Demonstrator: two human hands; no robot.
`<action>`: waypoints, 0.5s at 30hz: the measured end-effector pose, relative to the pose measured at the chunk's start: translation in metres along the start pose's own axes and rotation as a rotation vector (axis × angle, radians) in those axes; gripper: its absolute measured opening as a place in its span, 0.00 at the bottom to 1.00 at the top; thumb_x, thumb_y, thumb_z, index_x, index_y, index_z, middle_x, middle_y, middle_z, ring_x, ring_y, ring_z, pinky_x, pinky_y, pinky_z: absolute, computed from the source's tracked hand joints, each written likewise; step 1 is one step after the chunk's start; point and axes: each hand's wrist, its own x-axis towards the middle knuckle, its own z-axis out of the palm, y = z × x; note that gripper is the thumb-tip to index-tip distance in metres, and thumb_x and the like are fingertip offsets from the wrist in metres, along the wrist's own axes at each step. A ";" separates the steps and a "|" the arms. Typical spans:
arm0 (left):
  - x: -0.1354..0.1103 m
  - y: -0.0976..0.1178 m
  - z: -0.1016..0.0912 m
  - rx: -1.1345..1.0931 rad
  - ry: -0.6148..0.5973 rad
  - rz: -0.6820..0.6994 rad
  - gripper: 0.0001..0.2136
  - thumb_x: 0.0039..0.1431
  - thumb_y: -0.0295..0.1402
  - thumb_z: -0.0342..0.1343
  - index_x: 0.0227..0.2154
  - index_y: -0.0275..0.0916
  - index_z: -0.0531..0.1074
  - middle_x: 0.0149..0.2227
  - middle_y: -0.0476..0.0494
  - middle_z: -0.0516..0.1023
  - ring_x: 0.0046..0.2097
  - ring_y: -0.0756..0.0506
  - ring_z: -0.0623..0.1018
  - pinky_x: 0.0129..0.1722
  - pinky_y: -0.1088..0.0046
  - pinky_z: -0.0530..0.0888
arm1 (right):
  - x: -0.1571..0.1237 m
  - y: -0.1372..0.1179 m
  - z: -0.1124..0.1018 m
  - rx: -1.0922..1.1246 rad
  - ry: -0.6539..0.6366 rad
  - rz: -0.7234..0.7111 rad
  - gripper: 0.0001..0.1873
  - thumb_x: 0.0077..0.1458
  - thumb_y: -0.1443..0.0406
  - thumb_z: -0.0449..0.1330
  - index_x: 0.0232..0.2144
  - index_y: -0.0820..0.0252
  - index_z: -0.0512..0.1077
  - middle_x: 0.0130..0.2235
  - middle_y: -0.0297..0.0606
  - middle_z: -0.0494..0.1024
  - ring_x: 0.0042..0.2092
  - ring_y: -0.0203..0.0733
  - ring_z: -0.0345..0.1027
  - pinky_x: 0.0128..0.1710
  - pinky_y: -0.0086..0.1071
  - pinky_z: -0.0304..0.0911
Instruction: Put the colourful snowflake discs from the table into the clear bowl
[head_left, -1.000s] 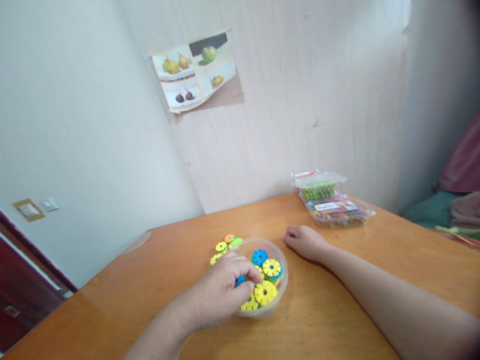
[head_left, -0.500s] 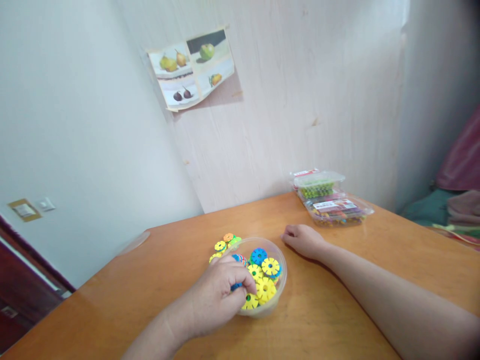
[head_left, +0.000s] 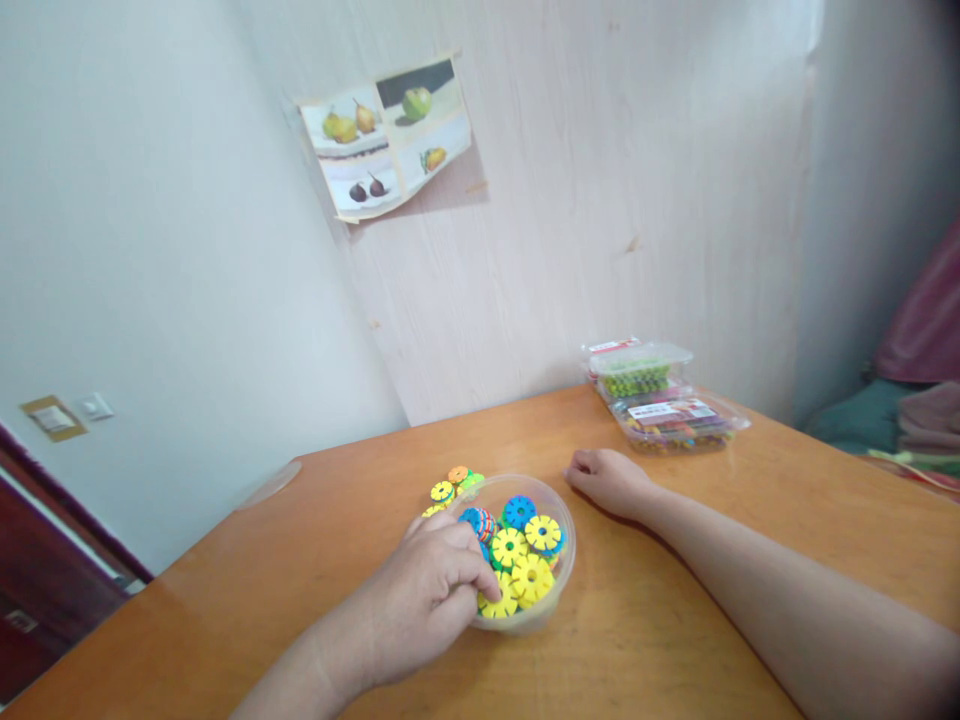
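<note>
The slotted discs [head_left: 532,580], mostly yellow and blue, lie heaped in the clear bowl [head_left: 568,560], and the left hand [head_left: 435,592] reaches in over its near left side. Over the last second that hand has drawn back toward the near left rim — its fingertips have come off the middle of the heap and now sit at a yellow disc [head_left: 502,600] low in the bowl. This has laid bare a striped stack [head_left: 486,524] and more yellow faces; for the work in hand it seems to mean the pieces are being handled inside the bowl, with none seen lifted clear. The left fingers are bent, thumb and forefinger close together, but whether they pinch a disc I cannot tell. Just behind the bowl, a few loose discs [head_left: 442,492] lie on the table [head_left: 637,630]. To the right, apart from the bowl, the right hand [head_left: 606,482] rests with its fingers curled in — what is under them is hidden. Farther back, one clear box [head_left: 679,428] holds small mixed-colour pieces, and another clear box [head_left: 636,376], just behind it, holds green ones.
</note>
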 end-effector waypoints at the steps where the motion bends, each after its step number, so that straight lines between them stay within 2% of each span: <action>1: 0.000 0.000 0.000 -0.002 -0.002 -0.001 0.15 0.53 0.21 0.51 0.30 0.49 0.79 0.35 0.53 0.77 0.45 0.47 0.71 0.52 0.65 0.61 | 0.000 0.000 0.000 -0.003 0.004 -0.001 0.13 0.56 0.57 0.53 0.27 0.57 0.72 0.32 0.37 0.79 0.34 0.39 0.69 0.29 0.29 0.50; 11: 0.000 0.000 -0.002 -0.022 -0.001 0.000 0.13 0.54 0.21 0.51 0.29 0.46 0.77 0.35 0.54 0.77 0.46 0.47 0.71 0.56 0.65 0.60 | 0.000 0.000 -0.001 -0.001 -0.005 -0.003 0.13 0.57 0.57 0.53 0.27 0.57 0.72 0.32 0.37 0.79 0.34 0.39 0.69 0.29 0.29 0.50; 15: 0.000 -0.001 -0.006 -0.068 0.063 -0.024 0.12 0.55 0.23 0.50 0.30 0.44 0.77 0.37 0.50 0.77 0.46 0.46 0.72 0.52 0.67 0.64 | 0.001 0.000 0.000 -0.002 -0.016 0.009 0.14 0.57 0.57 0.53 0.27 0.57 0.72 0.32 0.38 0.79 0.34 0.39 0.69 0.29 0.29 0.50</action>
